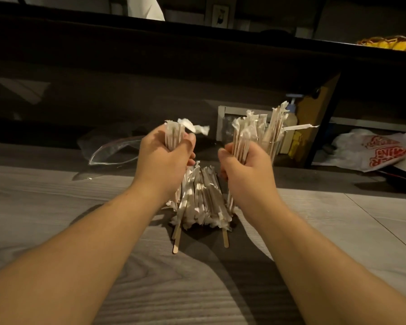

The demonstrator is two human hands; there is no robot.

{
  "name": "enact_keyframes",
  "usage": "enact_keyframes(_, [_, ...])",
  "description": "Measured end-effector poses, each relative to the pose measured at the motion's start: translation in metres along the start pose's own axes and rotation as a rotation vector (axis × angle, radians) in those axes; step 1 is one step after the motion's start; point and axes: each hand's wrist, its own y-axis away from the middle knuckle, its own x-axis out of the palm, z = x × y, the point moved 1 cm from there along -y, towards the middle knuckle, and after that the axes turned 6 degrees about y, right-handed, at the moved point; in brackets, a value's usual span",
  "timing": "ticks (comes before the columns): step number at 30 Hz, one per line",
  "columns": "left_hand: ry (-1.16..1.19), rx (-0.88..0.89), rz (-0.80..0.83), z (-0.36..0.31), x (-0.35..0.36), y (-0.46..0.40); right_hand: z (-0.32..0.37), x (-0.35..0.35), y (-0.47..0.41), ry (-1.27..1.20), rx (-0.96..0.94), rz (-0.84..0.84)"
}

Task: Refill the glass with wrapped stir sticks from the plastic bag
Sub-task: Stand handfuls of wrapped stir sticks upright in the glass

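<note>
Paper-wrapped stir sticks (174, 134), left hand (161, 158) grip; right hand (243, 167) likewise

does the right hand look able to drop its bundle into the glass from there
Probably yes: the right hand grips its bundle just beside the glass, nothing between them, though sticks already standing in it may crowd the opening.

Two bare forearms, no sleeves, fingers (191, 138) ringless

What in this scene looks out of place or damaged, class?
Two bare wooden sticks poke out of the wrapped pile on the table, their paper missing or slid back. One wrapped stick juts sideways from the glass while the rest stand upright.
</note>
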Motion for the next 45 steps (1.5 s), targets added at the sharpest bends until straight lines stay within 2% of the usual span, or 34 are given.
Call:
enact_keyframes(3, [-0.077,-0.076,0.004,0.005,-0.001,0.002,-0.006,0.004,0.003,0.005,0.070,0.035])
enact_keyframes(6, [-0.113,-0.134,0.015,0.006,-0.002,0.004,-0.005,0.005,0.005,-0.003,0.052,0.033])
enact_keyframes(14, [0.091,-0.145,0.019,-0.009,0.016,0.004,0.012,-0.007,0.005,-0.075,-0.030,-0.015])
enact_keyframes(22, [0.186,0.079,0.105,-0.059,0.063,-0.021,0.052,-0.038,-0.025,-0.281,-0.154,-0.210])
enact_keyframes(27, [0.255,0.143,0.122,-0.079,0.098,-0.037,0.063,-0.054,-0.048,-0.164,-0.257,-0.322])
enact_keyframes(34, [0.264,0.129,0.067,-0.066,0.124,-0.055,0.050,-0.065,-0.065,-0.020,-0.281,-0.351])
enact_keyframes(40, [0.155,0.084,-0.032,-0.037,0.130,-0.059,0.032,-0.070,-0.070,0.100,-0.183,-0.308])
enact_keyframes(45, [0.014,0.028,0.071,-0.020,0.130,-0.056,0.016,-0.064,-0.073,0.423,-0.089,-0.220])
